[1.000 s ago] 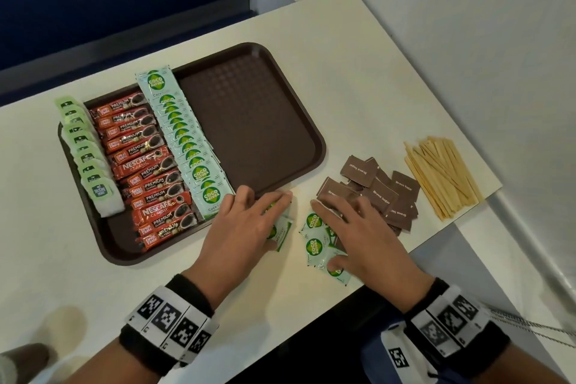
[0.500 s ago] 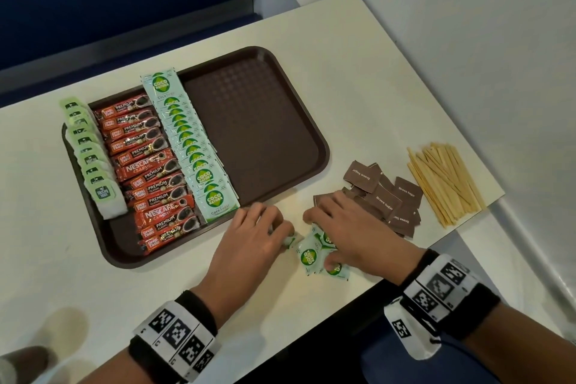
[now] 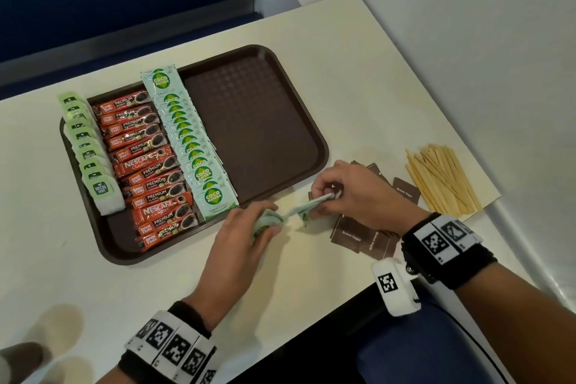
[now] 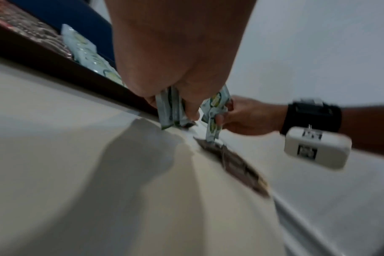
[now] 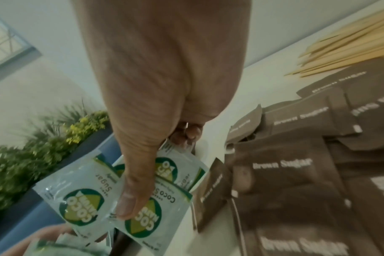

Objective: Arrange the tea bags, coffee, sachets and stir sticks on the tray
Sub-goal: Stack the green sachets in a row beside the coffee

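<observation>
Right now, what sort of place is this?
Probably an office pantry or hotel refreshment corner: a brown tray on a plain white table, wooden stir sticks, a planter along a blue wall.

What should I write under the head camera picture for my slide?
Both hands, left hand and right hand, hold coco sugar sachets beside the half-filled tray.

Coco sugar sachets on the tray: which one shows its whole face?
The far-end coco sugar sachet, at the row's top by the tray rim; nothing overlaps it, while each nearer sachet overlaps the one behind.
</observation>
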### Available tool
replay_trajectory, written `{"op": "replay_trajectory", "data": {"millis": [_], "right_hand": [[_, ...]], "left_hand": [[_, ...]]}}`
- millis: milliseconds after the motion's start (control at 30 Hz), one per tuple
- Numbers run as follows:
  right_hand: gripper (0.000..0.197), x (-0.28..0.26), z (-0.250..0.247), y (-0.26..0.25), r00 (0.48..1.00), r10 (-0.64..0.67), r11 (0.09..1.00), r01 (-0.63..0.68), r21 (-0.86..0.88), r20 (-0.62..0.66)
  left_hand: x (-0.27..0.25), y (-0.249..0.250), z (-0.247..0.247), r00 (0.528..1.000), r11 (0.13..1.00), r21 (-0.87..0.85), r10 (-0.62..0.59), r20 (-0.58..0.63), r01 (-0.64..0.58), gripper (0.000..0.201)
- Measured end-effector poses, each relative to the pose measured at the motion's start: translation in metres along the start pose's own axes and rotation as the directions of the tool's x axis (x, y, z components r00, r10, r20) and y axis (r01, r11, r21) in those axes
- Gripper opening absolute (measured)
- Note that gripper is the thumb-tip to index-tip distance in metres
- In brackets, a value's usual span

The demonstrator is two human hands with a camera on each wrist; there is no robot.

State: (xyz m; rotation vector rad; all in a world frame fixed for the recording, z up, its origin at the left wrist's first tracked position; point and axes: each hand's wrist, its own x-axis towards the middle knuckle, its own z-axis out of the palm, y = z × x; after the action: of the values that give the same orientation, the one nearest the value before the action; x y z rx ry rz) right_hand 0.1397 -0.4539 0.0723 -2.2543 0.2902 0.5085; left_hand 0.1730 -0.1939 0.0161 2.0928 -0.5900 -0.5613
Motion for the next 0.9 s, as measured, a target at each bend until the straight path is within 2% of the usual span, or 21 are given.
{"op": "replay_trajectory", "data": {"millis": [100,167,267,333,400,467,533,600,733,833,900], "right_hand": [[0.025,-0.003,-0.014,-0.013,0.996,0.07,0.982,-0.06,0.18,-0.05],[0.026,-0.004,-0.017,-0.026,0.993,0.104,0.933,-0.078,0.351,-0.056],[0.029,0.001,-0.01,-0.052,0.991,0.136,0.751,-0.092,0.654,-0.017],[0.033,0.014,0.003,-0.07,0.991,0.126,0.622,-0.104,0.776,0.032],[0.036,0.031,0.014,-0.084,0.989,0.127,0.536,-0.128,0.835,0.07],[0.034,0.046,0.019,-0.097,0.989,0.138,0.549,-0.125,0.826,0.058],[0.031,0.059,0.02,-0.108,0.991,0.132,0.624,-0.097,0.776,0.018],[0.031,0.069,0.021,-0.119,0.993,0.116,0.701,-0.085,0.708,0.005],[0.039,0.087,0.028,-0.136,0.999,0.052,0.802,-0.043,0.596,0.002],[0.05,0.1,0.035,-0.136,0.996,0.079,0.776,-0.08,0.625,0.03],[0.055,0.107,0.038,-0.135,0.991,0.092,0.682,-0.135,0.719,0.098]], "left_hand": [[0.004,0.021,-0.014,0.982,0.947,-0.269,-0.189,-0.029,0.174,0.033],[0.01,0.036,-0.024,0.964,0.889,-0.398,-0.262,-0.036,0.227,0.037],[0.027,0.048,-0.036,0.956,0.835,-0.515,-0.279,-0.091,0.195,0.041],[0.043,0.053,-0.044,0.946,0.727,-0.662,-0.314,-0.083,0.183,0.037],[0.055,0.06,-0.057,0.927,0.561,-0.806,-0.373,-0.043,0.188,0.024],[0.063,0.064,-0.072,0.907,0.465,-0.864,-0.419,-0.025,0.191,0.021],[0.065,0.062,-0.086,0.899,0.417,-0.891,-0.437,-0.024,0.179,0.022],[0.063,0.056,-0.098,0.895,0.439,-0.883,-0.443,-0.055,0.163,0.026],[0.058,0.043,-0.111,0.91,0.613,-0.776,-0.392,-0.137,0.147,0.023],[0.065,0.034,-0.114,0.891,0.645,-0.756,-0.402,-0.21,0.113,0.026],[0.07,0.03,-0.115,0.876,0.723,-0.687,-0.375,-0.305,0.07,0.025]]}}
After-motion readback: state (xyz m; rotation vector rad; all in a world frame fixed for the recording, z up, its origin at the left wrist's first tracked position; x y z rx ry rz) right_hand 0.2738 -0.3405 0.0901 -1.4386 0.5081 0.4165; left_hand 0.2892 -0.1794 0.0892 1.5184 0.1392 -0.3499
